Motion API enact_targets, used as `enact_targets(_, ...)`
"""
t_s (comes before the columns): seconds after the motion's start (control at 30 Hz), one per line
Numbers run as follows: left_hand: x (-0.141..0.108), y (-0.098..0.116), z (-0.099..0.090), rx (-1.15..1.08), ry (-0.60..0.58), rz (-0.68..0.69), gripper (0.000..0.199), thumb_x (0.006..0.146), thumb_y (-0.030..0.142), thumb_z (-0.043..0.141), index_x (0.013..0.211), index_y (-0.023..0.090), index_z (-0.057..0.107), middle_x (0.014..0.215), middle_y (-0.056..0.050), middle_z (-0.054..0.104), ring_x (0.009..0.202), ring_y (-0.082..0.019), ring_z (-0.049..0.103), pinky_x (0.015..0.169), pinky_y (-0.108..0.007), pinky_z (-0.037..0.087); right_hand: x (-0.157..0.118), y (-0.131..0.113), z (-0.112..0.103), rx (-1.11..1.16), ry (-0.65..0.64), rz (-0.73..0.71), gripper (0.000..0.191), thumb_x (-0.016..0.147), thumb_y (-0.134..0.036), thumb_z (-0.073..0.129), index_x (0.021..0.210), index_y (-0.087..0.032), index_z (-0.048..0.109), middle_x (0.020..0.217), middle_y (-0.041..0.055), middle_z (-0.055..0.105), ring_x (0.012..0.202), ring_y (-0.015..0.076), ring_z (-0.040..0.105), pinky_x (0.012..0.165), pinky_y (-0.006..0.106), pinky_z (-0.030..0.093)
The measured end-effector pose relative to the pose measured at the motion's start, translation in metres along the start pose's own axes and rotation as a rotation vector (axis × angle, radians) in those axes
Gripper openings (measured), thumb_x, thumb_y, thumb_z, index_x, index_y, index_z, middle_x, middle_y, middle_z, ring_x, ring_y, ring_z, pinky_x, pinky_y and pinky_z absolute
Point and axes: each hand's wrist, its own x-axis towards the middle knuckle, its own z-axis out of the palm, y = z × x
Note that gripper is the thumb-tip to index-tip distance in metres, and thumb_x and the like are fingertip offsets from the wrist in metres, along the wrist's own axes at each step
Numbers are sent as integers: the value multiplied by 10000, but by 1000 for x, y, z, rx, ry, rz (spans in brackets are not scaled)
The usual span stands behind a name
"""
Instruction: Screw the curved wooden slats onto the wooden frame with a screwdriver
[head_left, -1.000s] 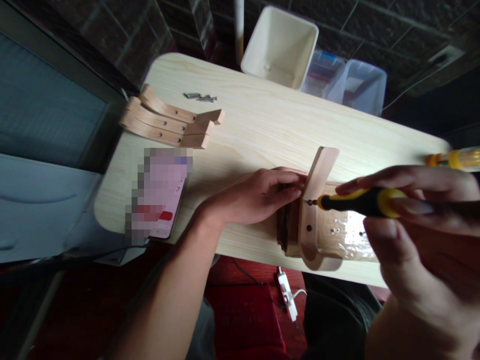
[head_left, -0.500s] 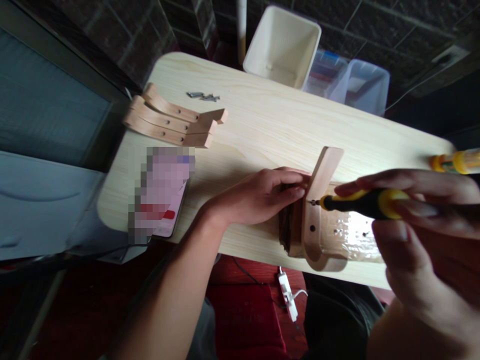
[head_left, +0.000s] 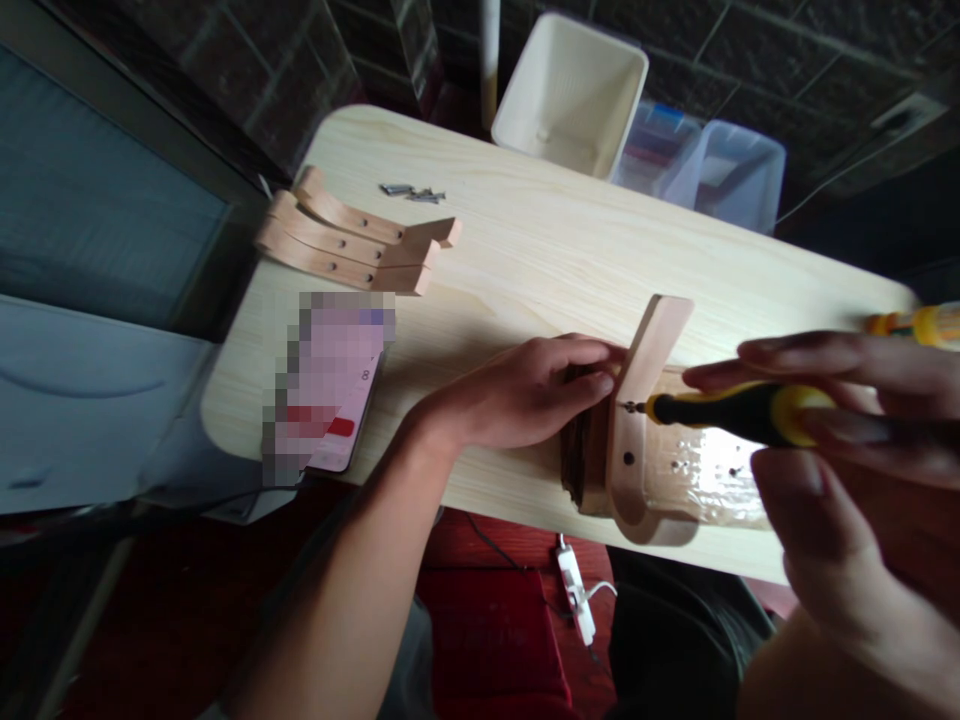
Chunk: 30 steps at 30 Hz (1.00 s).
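My right hand (head_left: 847, 470) is closed on a black and yellow screwdriver (head_left: 735, 410). Its tip meets a screw in the upper hole of a pale wooden hook (head_left: 628, 480), whose lower hole shows dark. The hook lies across a block wrapped in brown cardboard and clear tape (head_left: 675, 480), its straight end sticking up past the block. From the left, my left hand (head_left: 544, 385) grips the hook's edge against the block, thumb in front; some fingertips are hidden. The far end of the block disappears behind my right hand.
Several matching wooden hooks (head_left: 360, 250) lie at the table's left, with loose screws (head_left: 416, 192) behind them. A phone (head_left: 330, 390) rests near the front left edge. Beyond the table stand a cream bin (head_left: 570, 90) and clear plastic boxes (head_left: 739, 175). A yellow bottle-like object (head_left: 915, 325) is at the right.
The fingers of my right hand have shifted and loosened slightly around the screwdriver handle. The screwdriver tip stays at the screw, and my left hand keeps its place. The view has moved slightly.
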Motion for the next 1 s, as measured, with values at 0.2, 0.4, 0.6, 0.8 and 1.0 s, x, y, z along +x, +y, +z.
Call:
enact_targets(0.2,1,0,-1,22,-6,12,317,1107,393,572,1294,205,745,1469,-74,730,1376,-232,664,1191,-327,487,-1,3,-10,-144,36,85,358,896,-116,761,1102,-402,825,1252,-33,784,1219,313,771,927,506,741)
enact_targets(0.4,1,-1,1,21,5,28,316,1110,388,572,1306,215,749,1467,-69,733,1384,-228,664,1190,-319,486,11,20,-6,-42,4,-204,518,773,-9,828,1204,-297,845,1161,34,785,967,279,826,663,413,765)
enact_targets(0.6,1,-4,1,9,14,37,333,1101,408,585,1325,224,749,1469,-63,732,1376,-226,669,1191,-325,495,6,9,-12,-111,-87,-78,449,828,-52,773,1163,-344,839,1233,12,816,1121,317,812,788,489,755)
enact_targets(0.8,1,-4,1,30,22,28,327,1098,417,585,1313,236,753,1465,-56,737,1379,-230,662,1216,-349,483,10,8,-10,-125,-52,-165,370,814,-81,852,1116,-294,838,1127,38,810,945,281,817,626,422,722)
enact_targets(1.0,0,-4,1,15,20,35,339,1100,413,580,1326,218,739,1450,-65,742,1366,-232,674,1194,-331,494,12,9,-3,-70,-3,-164,421,766,-50,877,1113,-284,837,1094,14,803,1005,274,813,740,440,743)
